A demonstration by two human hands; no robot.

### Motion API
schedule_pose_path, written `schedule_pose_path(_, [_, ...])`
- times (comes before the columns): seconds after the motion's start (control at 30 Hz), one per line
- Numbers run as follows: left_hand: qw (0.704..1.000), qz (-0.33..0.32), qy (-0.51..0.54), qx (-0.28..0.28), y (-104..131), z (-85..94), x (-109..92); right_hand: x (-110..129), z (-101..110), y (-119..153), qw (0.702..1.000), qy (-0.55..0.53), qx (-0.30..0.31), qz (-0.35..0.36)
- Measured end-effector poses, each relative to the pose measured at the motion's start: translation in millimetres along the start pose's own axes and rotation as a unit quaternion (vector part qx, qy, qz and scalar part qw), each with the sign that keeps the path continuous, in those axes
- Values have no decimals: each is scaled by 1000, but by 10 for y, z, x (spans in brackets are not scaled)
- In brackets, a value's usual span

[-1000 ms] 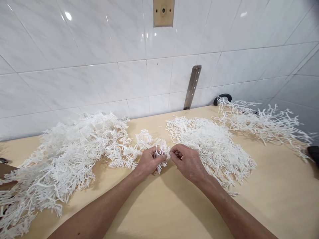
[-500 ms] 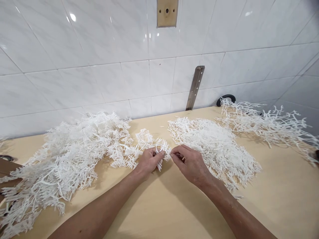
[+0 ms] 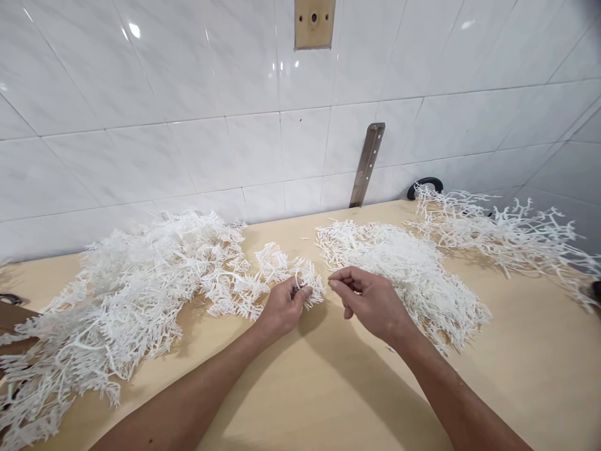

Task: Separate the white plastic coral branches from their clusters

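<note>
Thumb and fingers of my left hand [image 3: 285, 305] pinch a white branching piece [image 3: 312, 282], whose fine twigs stick out past the fingertips. My right hand [image 3: 370, 299] is a short way to the right, thumb and forefinger pressed together; what they hold, if anything, is too small to make out. A large tangled heap of white branches [image 3: 141, 282] spreads to the left, and loose sprigs from it reach my left hand. Behind and beside my right hand lies a flatter pile of short white twigs [image 3: 413, 269].
At the right are bare white branches [image 3: 507, 235] with a black ring-shaped object [image 3: 425, 186] behind them. A metal bracket [image 3: 367, 166] stands against the tiled wall. Brown cardboard [image 3: 14, 316] shows at the left edge of the wooden table [image 3: 328, 407].
My right hand has moved a little to the right, away from the piece in my left hand. My left hand has stayed nearly in place, still pinching.
</note>
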State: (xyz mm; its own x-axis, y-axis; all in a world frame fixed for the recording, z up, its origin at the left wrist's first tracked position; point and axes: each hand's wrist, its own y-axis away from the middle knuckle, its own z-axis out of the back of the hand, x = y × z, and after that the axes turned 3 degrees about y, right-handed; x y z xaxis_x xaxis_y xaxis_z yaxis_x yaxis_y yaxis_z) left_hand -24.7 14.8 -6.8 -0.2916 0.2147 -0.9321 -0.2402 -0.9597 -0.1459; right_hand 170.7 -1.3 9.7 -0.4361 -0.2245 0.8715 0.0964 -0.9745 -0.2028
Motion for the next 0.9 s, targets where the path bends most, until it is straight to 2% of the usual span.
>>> schedule_pose_path(0.07, [999,-16,-29,2,10,-16,22,2,34,-9,999,-24,-17,-21])
schedule_pose_path(0.23, [998,-24,-57,-14,29,-40,66,-12,-51,-6,999,11,40,-3])
schedule_pose_path(0.37, [998,-15,-51,-25,36,-42,52,-21,-88,3,999,37,38,6])
schedule_pose_path(0.5, [999,-17,-36,-13,49,-47,36,-37,-89,-5,998,63,31,3])
schedule_pose_path(0.7, [998,-50,-28,8,53,-56,29,-48,-111,-22,996,59,64,-12])
schedule_pose_path(0.9, [999,-46,-13,14,55,-55,-8,-26,-125,-15,997,60,40,-10])
